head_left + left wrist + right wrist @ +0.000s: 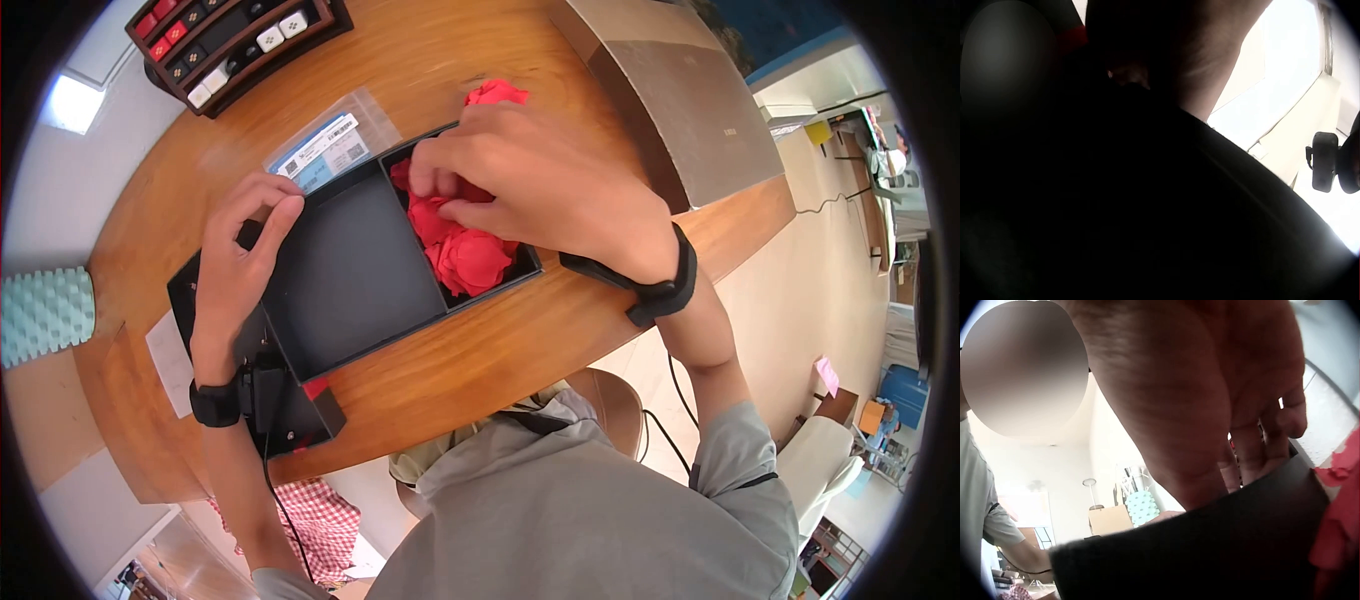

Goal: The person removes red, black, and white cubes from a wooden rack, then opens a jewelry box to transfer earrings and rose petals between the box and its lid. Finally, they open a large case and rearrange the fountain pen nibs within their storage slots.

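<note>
A shallow black box (350, 265) lies on the wooden table, divided into a wide bare compartment and a narrow one on the right. Crumpled red flowers (468, 258) fill the narrow compartment. My right hand (545, 175) reaches over it with bent fingers, and red petals show between thumb and index finger. In the right wrist view, the fingers reach down behind a dark box wall (1197, 550), with red petals (1341, 531) at the right. At the far left corner of the box, my left hand (240, 240) grips the edge. The left wrist view is mostly dark.
Another red piece (497, 92) shows beyond my right hand. A clear plastic bag with a label (330, 145) lies behind the box. A big brown carton (690, 120) stands right, a dark rack with small tiles (235, 45) far left. Another black case (305, 425) lies under my left forearm.
</note>
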`<act>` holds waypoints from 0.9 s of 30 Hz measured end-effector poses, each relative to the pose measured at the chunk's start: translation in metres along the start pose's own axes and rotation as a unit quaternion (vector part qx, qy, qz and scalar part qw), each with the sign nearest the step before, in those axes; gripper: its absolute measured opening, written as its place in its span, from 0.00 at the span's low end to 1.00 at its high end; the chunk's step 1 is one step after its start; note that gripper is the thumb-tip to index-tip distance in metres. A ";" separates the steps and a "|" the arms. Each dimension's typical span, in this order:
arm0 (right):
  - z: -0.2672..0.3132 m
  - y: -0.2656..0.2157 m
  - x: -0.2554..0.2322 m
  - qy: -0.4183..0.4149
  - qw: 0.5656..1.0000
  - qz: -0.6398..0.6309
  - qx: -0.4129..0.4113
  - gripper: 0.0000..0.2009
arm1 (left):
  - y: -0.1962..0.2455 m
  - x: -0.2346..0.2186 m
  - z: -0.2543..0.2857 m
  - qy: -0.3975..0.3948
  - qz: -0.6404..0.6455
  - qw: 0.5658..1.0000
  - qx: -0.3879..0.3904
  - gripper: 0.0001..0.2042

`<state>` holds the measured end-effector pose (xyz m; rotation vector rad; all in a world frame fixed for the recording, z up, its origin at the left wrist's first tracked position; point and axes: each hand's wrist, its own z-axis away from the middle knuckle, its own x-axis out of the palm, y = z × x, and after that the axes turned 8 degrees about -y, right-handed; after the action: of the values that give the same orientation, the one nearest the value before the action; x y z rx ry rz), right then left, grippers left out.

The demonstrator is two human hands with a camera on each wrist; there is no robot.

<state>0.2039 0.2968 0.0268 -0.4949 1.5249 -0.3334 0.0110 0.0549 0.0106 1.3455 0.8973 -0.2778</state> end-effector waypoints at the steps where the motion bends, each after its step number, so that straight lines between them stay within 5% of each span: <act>1: 0.000 0.002 0.004 0.017 1.000 -0.005 -0.010 0.07 | 0.001 0.000 -0.001 0.008 0.011 1.000 0.002 0.09; 9: 0.000 0.005 0.000 0.025 0.999 -0.008 -0.033 0.07 | 0.013 -0.013 -0.002 0.001 -0.025 0.999 0.024 0.05; 15: -0.001 0.016 0.002 0.128 0.981 0.084 -0.119 0.05 | 0.077 0.012 -0.026 0.028 -0.010 0.995 0.100 0.08; 17: 0.001 0.014 0.003 0.116 0.984 0.106 -0.087 0.10 | 0.092 0.026 -0.034 -0.098 0.015 0.986 0.137 0.05; 20: -0.003 0.005 0.003 0.106 0.991 0.063 -0.059 0.12 | 0.101 0.039 -0.035 -0.147 -0.077 0.978 0.130 0.05; 27: -0.007 0.018 0.007 0.114 0.990 0.001 -0.081 0.12 | 0.096 0.051 -0.032 -0.116 -0.160 0.962 0.186 0.10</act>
<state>0.1953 0.3084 0.0116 -0.5987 1.7837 -0.2737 0.0940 0.1245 0.0453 1.4674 0.8886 -0.8744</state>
